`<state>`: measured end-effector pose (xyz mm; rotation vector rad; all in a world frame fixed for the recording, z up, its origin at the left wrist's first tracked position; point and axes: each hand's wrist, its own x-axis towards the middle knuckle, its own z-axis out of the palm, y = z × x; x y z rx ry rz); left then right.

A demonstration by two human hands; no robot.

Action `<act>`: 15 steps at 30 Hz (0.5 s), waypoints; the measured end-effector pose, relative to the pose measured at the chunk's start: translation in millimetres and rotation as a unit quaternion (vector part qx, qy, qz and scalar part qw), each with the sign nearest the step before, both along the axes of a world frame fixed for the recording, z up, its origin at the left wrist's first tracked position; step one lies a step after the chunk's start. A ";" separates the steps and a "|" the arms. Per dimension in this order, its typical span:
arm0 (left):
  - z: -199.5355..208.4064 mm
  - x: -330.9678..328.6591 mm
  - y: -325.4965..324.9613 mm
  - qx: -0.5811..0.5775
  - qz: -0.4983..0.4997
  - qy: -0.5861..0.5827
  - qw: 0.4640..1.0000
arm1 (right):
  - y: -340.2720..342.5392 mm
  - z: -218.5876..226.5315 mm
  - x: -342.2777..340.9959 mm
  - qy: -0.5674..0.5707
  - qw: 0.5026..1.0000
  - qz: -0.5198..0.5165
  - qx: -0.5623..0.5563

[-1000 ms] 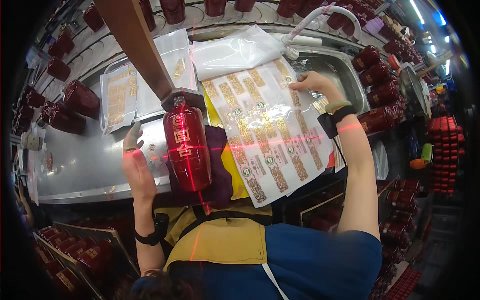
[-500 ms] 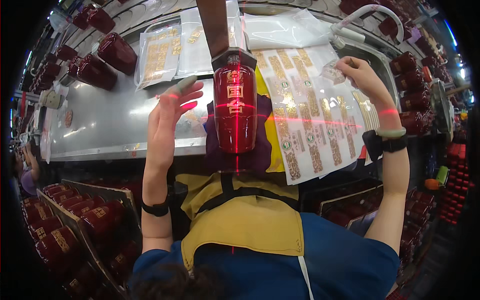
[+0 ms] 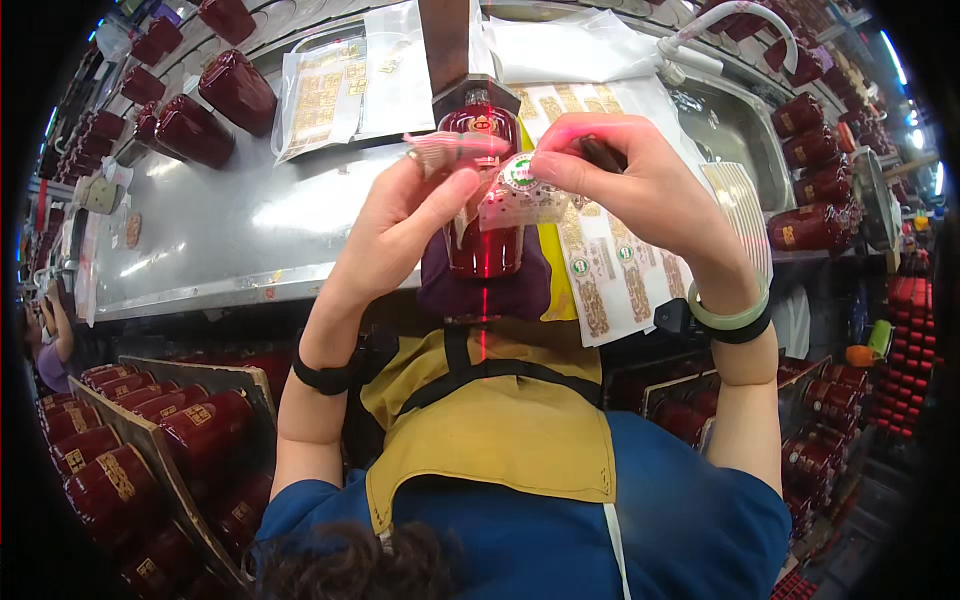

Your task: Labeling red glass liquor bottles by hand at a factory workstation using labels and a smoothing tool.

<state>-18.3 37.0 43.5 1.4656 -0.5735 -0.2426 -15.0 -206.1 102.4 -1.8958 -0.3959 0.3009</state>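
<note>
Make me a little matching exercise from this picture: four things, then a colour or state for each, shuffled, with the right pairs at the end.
Things:
1. Sticker
2. Cloth
3. Tap
4. Apron

Colours and states:
A. Purple, under the bottle
B. Mustard yellow, worn by the person
C. Pinched in the right hand
D. White and curved

Right pairs: 1-C, 2-A, 3-D, 4-B

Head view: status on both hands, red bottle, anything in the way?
Right hand pinching clear decal. Left hand at decal's left side, grip unclear. Red bottle beneath, purple cloth at near end. Hands and decal partly block bottle.
</note>
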 end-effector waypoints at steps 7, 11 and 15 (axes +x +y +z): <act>2.1 -16.7 31.2 0.038 -0.004 0.126 0.991 | 3.1 -12.3 -19.5 0.039 0.993 -0.013 -0.110; 2.8 -25.8 45.5 0.003 -0.049 0.169 0.984 | 2.2 -19.6 -33.9 0.050 0.994 0.001 -0.102; -18.7 -13.6 40.0 0.064 0.006 0.147 0.987 | 3.9 -46.5 -30.7 0.048 0.989 -0.057 -0.130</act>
